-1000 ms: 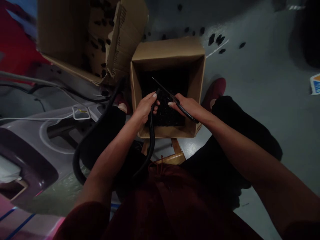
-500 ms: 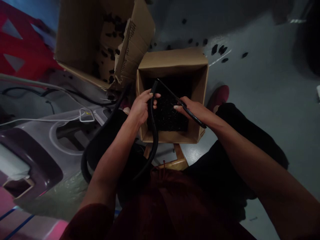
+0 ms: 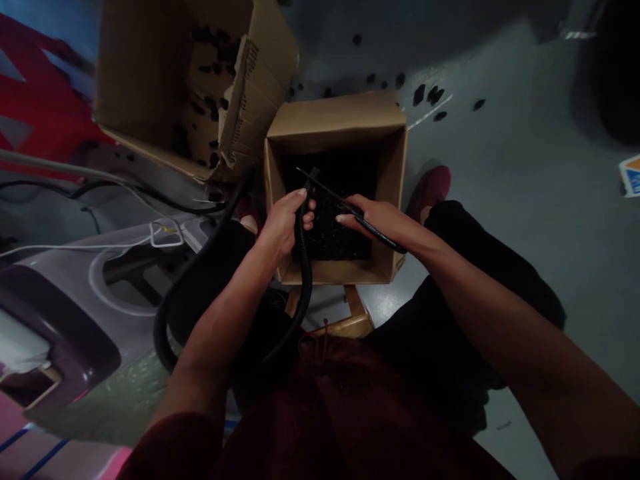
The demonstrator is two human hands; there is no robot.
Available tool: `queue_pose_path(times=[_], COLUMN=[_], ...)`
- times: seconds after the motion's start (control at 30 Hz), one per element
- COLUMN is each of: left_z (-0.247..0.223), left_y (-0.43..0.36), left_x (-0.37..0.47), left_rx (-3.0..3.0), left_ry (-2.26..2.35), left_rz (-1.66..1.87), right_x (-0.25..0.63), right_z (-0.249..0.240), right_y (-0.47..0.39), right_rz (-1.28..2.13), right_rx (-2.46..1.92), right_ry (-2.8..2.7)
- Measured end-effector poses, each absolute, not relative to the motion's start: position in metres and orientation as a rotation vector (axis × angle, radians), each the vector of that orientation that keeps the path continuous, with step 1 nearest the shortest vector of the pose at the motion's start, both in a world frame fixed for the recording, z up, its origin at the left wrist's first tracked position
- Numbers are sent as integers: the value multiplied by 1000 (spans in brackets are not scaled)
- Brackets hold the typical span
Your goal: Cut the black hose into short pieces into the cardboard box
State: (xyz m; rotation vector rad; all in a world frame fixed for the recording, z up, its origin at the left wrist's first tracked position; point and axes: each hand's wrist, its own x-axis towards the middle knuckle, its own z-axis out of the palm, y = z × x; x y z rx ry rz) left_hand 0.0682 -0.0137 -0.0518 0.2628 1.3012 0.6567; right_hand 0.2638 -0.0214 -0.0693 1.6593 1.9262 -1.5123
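My left hand [image 3: 289, 217] is closed around a black ribbed hose [image 3: 306, 257] near its upper end, over the open cardboard box [image 3: 340, 113]. The hose loops down across my lap and off to the left. In my right hand [image 3: 373, 213] is a long, thin dark tool [image 3: 377, 235], its handle lying along the palm and its narrow tip crossing the hose end just beyond my left fingers. It looks like scissors or a blade, but the dim light hides which. Dark small pieces [image 3: 337, 233] lie inside the box below both hands.
A larger torn cardboard box [image 3: 150, 80] with dark lumps inside stands at the upper left. Several dark lumps [image 3: 425, 95] are scattered on the floor. At left are a grey plastic stool [image 3: 83, 260] and white cables. My shoes flank the near box; a wooden stool edge [image 3: 345, 327] shows below.
The tool's tip has shifted left across the hose end, which now sits slightly lower. The whole view has moved a little, and a white, blue and orange item shows more at the right edge.
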Motion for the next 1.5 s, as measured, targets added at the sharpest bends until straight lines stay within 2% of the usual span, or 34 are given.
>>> queue_pose_path(times=[0.43,0.83,1.33,1.5], left_z=[-63,-71,-93,-90], left_y=[-24,-29,-41,-41], left_x=[70,74,78,82], left_rx=[475,362,331,316], left_ry=[1317,1329,1437,1421], left_rz=[480,527,447,458], right_x=[266,254,251,258], right_z=[-86,-74,-91,-96], right_y=[-29,-36,-47,-40], right_rz=[-1486,-1430,-1320,-1177], right_rx=[1588,1668,1610,1546], right_ry=[2039,1893,1866,1797])
